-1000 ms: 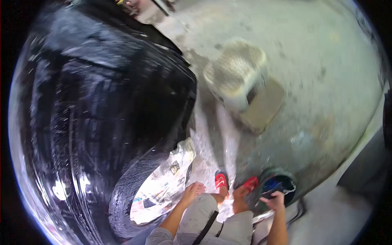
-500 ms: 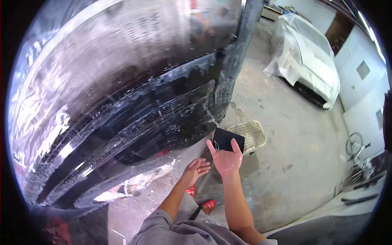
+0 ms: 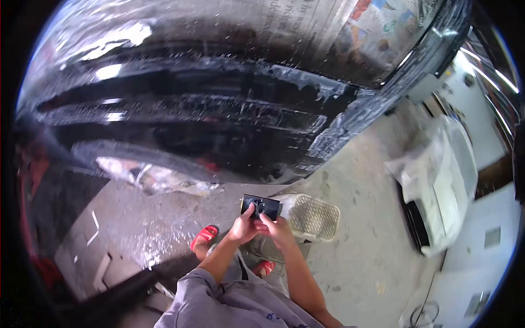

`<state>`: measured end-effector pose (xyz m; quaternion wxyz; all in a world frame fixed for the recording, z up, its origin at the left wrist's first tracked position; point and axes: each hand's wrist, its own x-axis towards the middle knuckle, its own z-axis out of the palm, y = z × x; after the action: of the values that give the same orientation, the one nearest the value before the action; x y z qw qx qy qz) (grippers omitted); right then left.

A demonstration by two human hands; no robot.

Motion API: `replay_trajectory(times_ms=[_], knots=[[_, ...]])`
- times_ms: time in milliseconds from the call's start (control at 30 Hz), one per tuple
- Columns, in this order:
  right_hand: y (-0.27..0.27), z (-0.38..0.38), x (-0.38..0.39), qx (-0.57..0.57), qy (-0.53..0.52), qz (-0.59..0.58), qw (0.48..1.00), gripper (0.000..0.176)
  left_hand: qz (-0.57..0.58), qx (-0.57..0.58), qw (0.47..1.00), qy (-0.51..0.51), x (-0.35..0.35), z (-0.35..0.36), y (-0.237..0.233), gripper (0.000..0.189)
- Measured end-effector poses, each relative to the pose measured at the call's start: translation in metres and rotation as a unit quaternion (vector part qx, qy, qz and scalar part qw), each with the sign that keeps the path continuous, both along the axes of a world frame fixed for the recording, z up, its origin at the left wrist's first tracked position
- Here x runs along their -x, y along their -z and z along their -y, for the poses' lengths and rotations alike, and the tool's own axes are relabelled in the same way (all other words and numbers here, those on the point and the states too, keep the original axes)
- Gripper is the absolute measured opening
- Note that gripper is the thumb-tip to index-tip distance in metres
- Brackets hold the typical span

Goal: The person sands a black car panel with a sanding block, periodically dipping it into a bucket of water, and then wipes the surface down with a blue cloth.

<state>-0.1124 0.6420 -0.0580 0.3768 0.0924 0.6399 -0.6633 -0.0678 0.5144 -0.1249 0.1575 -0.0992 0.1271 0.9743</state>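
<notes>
A small wet black rectangular sheet is held up in front of me by both hands. My left hand pinches its lower left edge, and my right hand grips its lower right, the two hands touching. A wet, glossy black car body fills the upper view, close in front of the sheet. Newspaper masking covers the car's upper part.
A pale perforated plastic stool stands on the concrete floor just right of my hands. Crumpled newspaper sits by the wheel area. My feet wear red sandals. A plastic-covered white car is parked at right.
The view has swung upward from the floor and bucket to the car side. My right hand raised the black sheet, and my left hand has now joined it on the sheet.
</notes>
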Motion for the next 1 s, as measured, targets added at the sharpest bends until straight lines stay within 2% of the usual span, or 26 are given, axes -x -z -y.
replay_trajectory(times_ms=[33, 100, 267, 367, 433, 467, 500, 567, 633, 700, 733, 767, 800, 833, 867, 900, 1000], knots=[[0.006, -0.018, -0.002, 0.001, -0.025, 0.002, 1.000, 0.026, 0.025, 0.043, 0.999, -0.015, -0.008, -0.007, 0.001, 0.063], [0.030, -0.050, -0.005, -0.015, -0.061, -0.008, 0.998, 0.023, 0.127, 0.108, 0.978, -0.125, -0.022, -0.026, -0.006, 0.061], [0.071, -0.115, -0.019, -0.063, -0.100, 0.005, 0.993, 0.017, 0.162, 0.153, 0.945, -0.239, -0.087, -0.037, -0.026, 0.056], [0.061, -0.136, -0.022, -0.156, -0.042, -0.021, 0.987, 0.018, 0.191, 0.196, 0.937, -0.219, -0.133, -0.024, -0.023, 0.047], [0.068, -0.157, -0.016, -0.167, -0.025, -0.028, 0.985, 0.018, 0.265, 0.252, 0.907, -0.209, -0.155, -0.010, -0.021, 0.045], [0.078, -0.169, -0.012, -0.167, -0.011, -0.025, 0.986, 0.015, 0.267, 0.243, 0.903, -0.234, -0.164, -0.003, -0.018, 0.044], [0.091, -0.181, -0.007, -0.167, 0.004, -0.019, 0.986, 0.013, 0.261, 0.239, 0.902, -0.248, -0.169, 0.006, -0.019, 0.044], [0.120, -0.204, -0.009, -0.225, -0.005, -0.042, 0.974, 0.011, 0.251, 0.227, 0.878, -0.339, -0.186, 0.015, -0.019, 0.039], [0.165, -0.231, -0.013, -0.255, -0.044, 0.016, 0.966, 0.010, 0.241, 0.225, 0.876, -0.353, -0.201, 0.030, -0.022, 0.040], [0.198, -0.268, -0.044, -0.305, -0.106, 0.042, 0.945, 0.012, 0.246, 0.221, 0.841, -0.429, -0.223, 0.031, -0.022, 0.043], [0.261, -0.317, -0.045, -0.384, -0.318, 0.025, 0.866, 0.019, 0.239, 0.191, 0.841, -0.446, -0.235, 0.036, -0.015, 0.048], [0.316, -0.361, -0.047, -0.420, -0.516, -0.022, 0.746, 0.027, 0.238, 0.192, 0.841, -0.447, -0.248, 0.037, -0.015, 0.048], [0.361, -0.400, -0.067, -0.246, -0.651, -0.262, 0.668, 0.028, 0.246, 0.155, 0.833, -0.470, -0.258, 0.040, -0.013, 0.050], [0.376, -0.421, -0.088, -0.099, -0.644, -0.555, 0.517, 0.029, 0.250, 0.115, 0.824, -0.496, -0.265, 0.045, -0.011, 0.053], [0.346, -0.433, -0.117, -0.304, -0.569, -0.205, 0.736, 0.029, 0.242, 0.087, 0.821, -0.510, -0.275, 0.047, -0.003, 0.057], [0.321, -0.426, -0.124, -0.334, -0.552, -0.157, 0.748, 0.029, 0.237, 0.096, 0.806, -0.533, -0.282, 0.047, -0.002, 0.060], [0.268, -0.412, -0.108, -0.361, -0.559, -0.138, 0.734, 0.029, 0.228, 0.022, 0.774, -0.590, -0.300, 0.041, 0.016, 0.059]])
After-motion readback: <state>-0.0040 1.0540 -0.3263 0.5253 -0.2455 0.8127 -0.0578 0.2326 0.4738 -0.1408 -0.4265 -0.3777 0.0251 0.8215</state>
